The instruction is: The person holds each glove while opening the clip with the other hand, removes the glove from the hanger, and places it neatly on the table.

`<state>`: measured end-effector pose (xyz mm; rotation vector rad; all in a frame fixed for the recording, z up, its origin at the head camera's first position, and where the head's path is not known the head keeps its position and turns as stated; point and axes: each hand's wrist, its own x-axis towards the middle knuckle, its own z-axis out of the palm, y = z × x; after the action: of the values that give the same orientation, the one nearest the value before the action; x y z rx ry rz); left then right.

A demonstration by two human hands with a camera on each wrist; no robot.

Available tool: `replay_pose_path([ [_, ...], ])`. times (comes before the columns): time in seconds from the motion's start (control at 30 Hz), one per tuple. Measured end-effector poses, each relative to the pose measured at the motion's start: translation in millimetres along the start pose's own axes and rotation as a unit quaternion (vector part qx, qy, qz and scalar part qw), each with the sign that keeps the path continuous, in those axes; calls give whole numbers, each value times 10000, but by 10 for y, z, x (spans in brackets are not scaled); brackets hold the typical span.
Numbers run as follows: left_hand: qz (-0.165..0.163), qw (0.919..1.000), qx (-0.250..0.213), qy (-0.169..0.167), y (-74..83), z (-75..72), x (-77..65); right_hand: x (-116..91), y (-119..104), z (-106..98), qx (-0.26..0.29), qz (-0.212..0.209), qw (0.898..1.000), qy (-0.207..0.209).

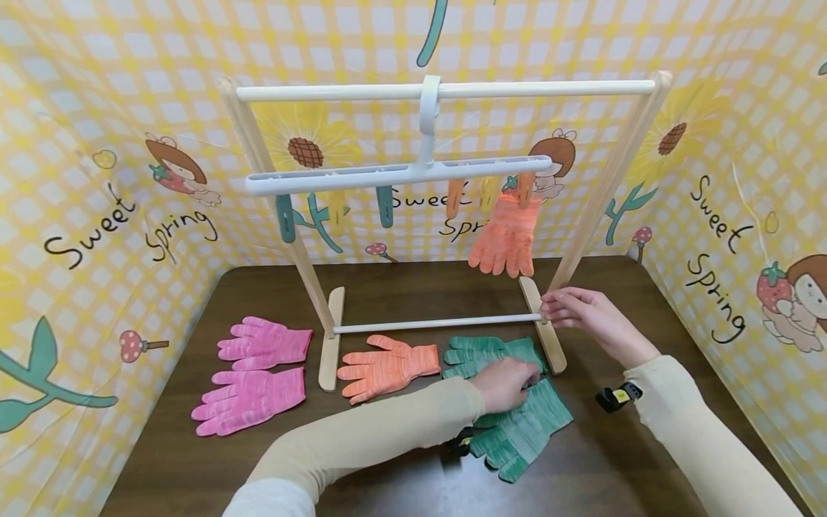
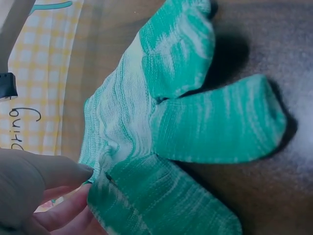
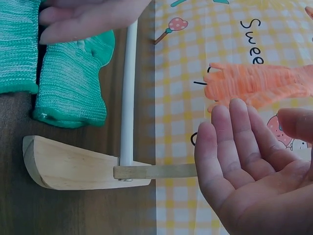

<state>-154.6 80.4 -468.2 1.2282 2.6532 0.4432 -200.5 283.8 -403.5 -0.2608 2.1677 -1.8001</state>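
In the head view, my left hand is over two green gloves. In the left wrist view, its thumb and fingertips are right at the side edge of the nearer green glove, with the fingers fairly straight. The farther green glove lies partly beneath this hand. My right hand is raised by the rack's right foot, palm up and fingers loosely extended, holding nothing. Above it, an orange glove hangs by its cuff from an orange clip on the pale blue hanger.
Another orange glove lies flat by the rack's lower bar. Two pink gloves lie at left. More clips hang along the hanger, including a teal one. The wooden rack stands near the patterned backdrop.
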Motion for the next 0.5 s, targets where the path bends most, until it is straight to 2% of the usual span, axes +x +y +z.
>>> replay_pose_path([
  [0.27, 44, 9991, 379, 174, 8, -8, -47, -15, -22, -7, -59, -26, 10000, 3],
  [0.5, 224, 9975, 636, 214, 8, 2, -96, -14, -18, -8, -65, -42, 10000, -5],
])
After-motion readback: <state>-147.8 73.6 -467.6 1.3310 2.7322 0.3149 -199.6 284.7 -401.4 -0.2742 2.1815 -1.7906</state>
